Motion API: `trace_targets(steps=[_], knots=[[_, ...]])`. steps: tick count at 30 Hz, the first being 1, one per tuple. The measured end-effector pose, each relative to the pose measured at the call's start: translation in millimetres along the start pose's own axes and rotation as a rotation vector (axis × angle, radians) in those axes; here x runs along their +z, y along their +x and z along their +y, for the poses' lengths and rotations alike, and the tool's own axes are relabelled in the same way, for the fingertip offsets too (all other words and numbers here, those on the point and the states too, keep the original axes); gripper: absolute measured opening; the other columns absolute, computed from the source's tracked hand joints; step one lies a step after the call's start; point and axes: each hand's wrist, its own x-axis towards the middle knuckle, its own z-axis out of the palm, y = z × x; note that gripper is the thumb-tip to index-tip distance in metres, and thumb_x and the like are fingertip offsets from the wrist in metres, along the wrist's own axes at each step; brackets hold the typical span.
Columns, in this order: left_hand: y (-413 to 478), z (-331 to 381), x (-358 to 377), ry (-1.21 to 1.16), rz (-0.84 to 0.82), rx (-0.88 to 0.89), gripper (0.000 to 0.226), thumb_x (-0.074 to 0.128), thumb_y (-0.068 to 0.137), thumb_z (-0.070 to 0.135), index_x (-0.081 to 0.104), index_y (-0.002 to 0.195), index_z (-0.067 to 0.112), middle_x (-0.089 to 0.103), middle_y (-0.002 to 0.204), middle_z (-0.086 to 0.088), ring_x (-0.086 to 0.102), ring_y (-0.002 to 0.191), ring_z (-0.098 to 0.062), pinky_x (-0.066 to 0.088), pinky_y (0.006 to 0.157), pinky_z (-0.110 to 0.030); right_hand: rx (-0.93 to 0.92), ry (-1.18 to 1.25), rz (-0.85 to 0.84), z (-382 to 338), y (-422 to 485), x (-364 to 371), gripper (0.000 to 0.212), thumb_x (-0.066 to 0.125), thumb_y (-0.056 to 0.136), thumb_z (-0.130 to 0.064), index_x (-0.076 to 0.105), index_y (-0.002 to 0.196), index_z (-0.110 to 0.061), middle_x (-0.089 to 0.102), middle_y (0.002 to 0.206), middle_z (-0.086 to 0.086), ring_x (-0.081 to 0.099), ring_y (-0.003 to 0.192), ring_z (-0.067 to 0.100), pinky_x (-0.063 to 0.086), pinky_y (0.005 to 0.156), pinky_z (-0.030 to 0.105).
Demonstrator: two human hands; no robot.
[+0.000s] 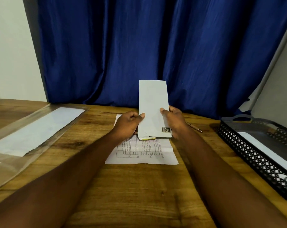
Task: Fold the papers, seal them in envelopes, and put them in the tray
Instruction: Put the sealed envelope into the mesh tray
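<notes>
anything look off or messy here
Only the envelope, gripped by the left hand and right hand: a yellowish strip pokes unevenly from its lower end, so it looks unsealed. Nothing else stands out.

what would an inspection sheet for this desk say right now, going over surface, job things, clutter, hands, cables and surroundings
surface: wooden table, grain and dark knots showing
job's things: white envelope held on end above a printed sheet that lies flat; black mesh tray at right with a white piece inside
clutter: clear plastic sleeve holding white paper at left; pen beyond the right hand
hands: left hand and right hand each pinch a side edge of the envelope near its lower end
cables: nothing seen
surroundings: blue curtain behind, pale wall at left, grey board at right
</notes>
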Motion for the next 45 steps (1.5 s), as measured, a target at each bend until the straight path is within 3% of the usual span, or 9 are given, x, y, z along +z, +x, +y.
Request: trace_targets(steps=[2, 8, 13, 25, 29, 33, 38, 43, 45], knots=[[0.7, 7.3, 1.5, -0.01, 0.018, 0.029, 0.034, 0.061, 0.101, 0.046, 0.069, 0.101, 0.013, 0.078, 0.084, 0.0, 0.074, 0.069, -0.016, 0.056, 0.054, -0.026, -0.006, 0.004, -0.009, -7.5, -5.3, -4.2, 0.024, 0.065, 0.106, -0.024, 0.069, 0.128, -0.018, 0.079, 0.113, 0.004, 0.077, 0.097, 0.024, 0.065, 0.072, 0.037], [9.4, 33.8, 22.2, -0.178, 0.022, 0.055, 0.046, 0.052, 0.105, 0.05, 0.065, 0.099, 0.006, 0.073, 0.082, -0.012, 0.065, 0.06, -0.024, 0.054, 0.053, -0.033, -0.091, -0.046, 0.034, -44.9, -28.2, -61.4, 0.013, 0.059, 0.109, -0.02, 0.071, 0.112, -0.019, 0.078, 0.097, -0.001, 0.072, 0.077, 0.013, 0.056, 0.052, 0.022], [9.1, 61.4, 74.3, -0.144, -0.061, 0.095, 0.043, 0.054, 0.105, 0.048, 0.065, 0.1, 0.007, 0.074, 0.082, -0.01, 0.066, 0.057, -0.019, 0.049, 0.05, -0.027, -0.147, -0.138, 0.17, -85.3, -37.5, -147.3, 0.015, 0.056, 0.107, -0.014, 0.071, 0.107, -0.015, 0.076, 0.101, 0.007, 0.071, 0.083, 0.021, 0.06, 0.068, 0.031], [-36.9, 101.4, 238.3, -0.131, -0.254, 0.113, 0.024, 0.069, 0.099, 0.029, 0.062, 0.099, 0.007, 0.071, 0.081, -0.01, 0.061, 0.057, -0.021, 0.047, 0.056, -0.032, 0.154, -0.754, 0.481, -99.7, -62.1, -348.5, 0.027, 0.055, 0.101, -0.019, 0.063, 0.121, -0.003, 0.06, 0.115, 0.023, 0.059, 0.08, 0.034, 0.057, 0.072, 0.047], [-46.9, 94.4, 267.8, -0.103, -0.269, 0.075, 0.02, 0.069, 0.098, 0.028, 0.06, 0.092, 0.012, 0.07, 0.077, -0.009, 0.06, 0.055, -0.021, 0.047, 0.052, -0.029, 0.262, -0.943, 0.389, -70.1, -76.6, -373.2, 0.04, 0.05, 0.106, -0.021, 0.058, 0.139, 0.002, 0.057, 0.119, 0.022, 0.06, 0.083, 0.033, 0.057, 0.067, 0.047], [-52.5, 87.3, 282.6, -0.064, -0.264, 0.036, 0.022, 0.069, 0.098, 0.028, 0.062, 0.095, 0.008, 0.072, 0.079, -0.01, 0.06, 0.053, -0.02, 0.047, 0.049, -0.028, 0.335, -1.026, 0.21, -39.7, -85.9, -377.2, 0.046, 0.063, 0.104, -0.022, 0.057, 0.144, 0.001, 0.061, 0.139, 0.025, 0.065, 0.116, 0.04, 0.058, 0.091, 0.047], [-57.1, 84.1, 289.1, -0.032, -0.259, 0.015, 0.025, 0.068, 0.099, 0.03, 0.065, 0.102, 0.005, 0.076, 0.087, -0.014, 0.064, 0.058, -0.017, 0.049, 0.05, -0.027, 0.33, -1.252, 0.056, -39.7, -85.7, -376.8, 0.042, 0.07, 0.102, -0.023, 0.063, 0.136, 0.001, 0.067, 0.128, 0.02, 0.065, 0.102, 0.03, 0.055, 0.091, 0.038], [-60.3, 82.4, 288.3, -0.021, -0.286, 0.009, 0.022, 0.066, 0.1, 0.029, 0.066, 0.105, 0.007, 0.076, 0.092, -0.013, 0.065, 0.062, -0.016, 0.048, 0.049, -0.025, 0.225, -1.337, -0.011, -40.9, -86.0, -373.1, 0.032, 0.064, 0.101, -0.009, 0.062, 0.133, -0.004, 0.057, 0.091, 0.005, 0.054, 0.072, 0.017, 0.047, 0.055, 0.027], [-59.4, 82.8, 285.7, -0.016, -0.282, 0.017, 0.021, 0.068, 0.099, 0.03, 0.066, 0.104, 0.01, 0.076, 0.089, -0.01, 0.065, 0.061, -0.015, 0.048, 0.048, -0.024, 0.149, -1.336, 0.012, -41.8, -83.1, -369.8, 0.021, 0.062, 0.102, -0.01, 0.065, 0.122, -0.006, 0.056, 0.09, 0.003, 0.057, 0.082, 0.022, 0.046, 0.07, 0.03]])
